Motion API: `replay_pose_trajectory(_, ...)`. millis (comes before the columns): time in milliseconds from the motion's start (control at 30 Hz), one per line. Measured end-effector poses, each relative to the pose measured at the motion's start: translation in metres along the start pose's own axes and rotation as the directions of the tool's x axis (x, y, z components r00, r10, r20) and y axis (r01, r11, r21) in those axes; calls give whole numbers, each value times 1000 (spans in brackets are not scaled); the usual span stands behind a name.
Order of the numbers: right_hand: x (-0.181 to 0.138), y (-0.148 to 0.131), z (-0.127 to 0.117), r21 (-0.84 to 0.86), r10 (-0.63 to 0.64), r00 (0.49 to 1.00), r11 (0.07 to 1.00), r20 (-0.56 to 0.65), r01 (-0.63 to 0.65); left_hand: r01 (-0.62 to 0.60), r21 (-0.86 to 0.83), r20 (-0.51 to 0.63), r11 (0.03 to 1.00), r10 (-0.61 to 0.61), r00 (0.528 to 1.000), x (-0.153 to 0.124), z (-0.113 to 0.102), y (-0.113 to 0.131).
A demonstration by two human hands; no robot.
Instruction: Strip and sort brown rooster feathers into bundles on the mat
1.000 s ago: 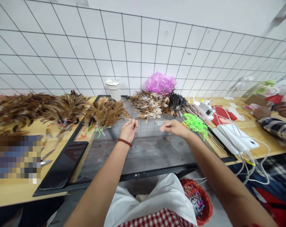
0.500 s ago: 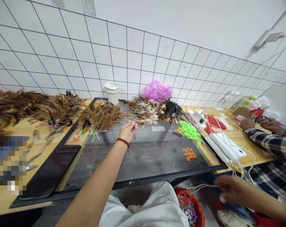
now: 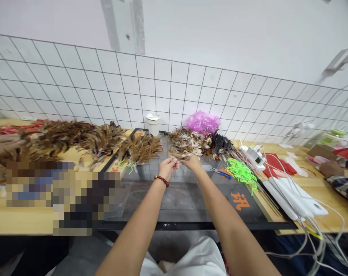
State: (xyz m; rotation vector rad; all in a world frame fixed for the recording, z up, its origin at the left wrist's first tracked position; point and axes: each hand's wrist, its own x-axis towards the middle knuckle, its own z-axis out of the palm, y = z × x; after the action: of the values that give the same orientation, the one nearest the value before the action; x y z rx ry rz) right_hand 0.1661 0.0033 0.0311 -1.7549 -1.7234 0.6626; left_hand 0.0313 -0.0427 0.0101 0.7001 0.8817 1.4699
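Observation:
My left hand (image 3: 168, 167), with a red bead bracelet at the wrist, is held over the dark glass mat (image 3: 176, 199), its fingers curled in a pinch. My right hand (image 3: 192, 163) reaches to the front edge of the pale mixed feather pile (image 3: 185, 142), fingers closed among the feathers. The two hands almost touch at the fingertips. What the left fingers pinch is too small to make out. A bundle of brown feathers (image 3: 141, 147) lies just left of my hands.
More brown feather bundles (image 3: 61, 140) cover the wooden table (image 3: 27, 218) at left. A white cup (image 3: 153, 123), pink plastic bag (image 3: 202, 122), black feathers (image 3: 222, 145), blue scissors (image 3: 221, 173), neon green cords (image 3: 241, 172) and white devices (image 3: 291, 191) with cables lie about. Another person's hand (image 3: 330, 168) rests far right.
My right hand came up from below the table's right edge to the feather pile in front. The left hand stayed over the mat. The view shifted right and upward.

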Motion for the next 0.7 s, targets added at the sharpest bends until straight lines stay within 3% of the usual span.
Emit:
replay_pose_trajectory(267,0,15,18,323,-117,993,939,-27,120,7,15,-51,1000,-6,999,11,1,-6)
replay_pose_trajectory(433,-8,23,30,687,-250,967,694,-50,215,25,114,-45,993,-20,999,11,7,-10)
replay_pose_trajectory(700,-9,22,35,681,-204,968,688,-149,250,34,191,-49,981,-25,999,8,9,-10)
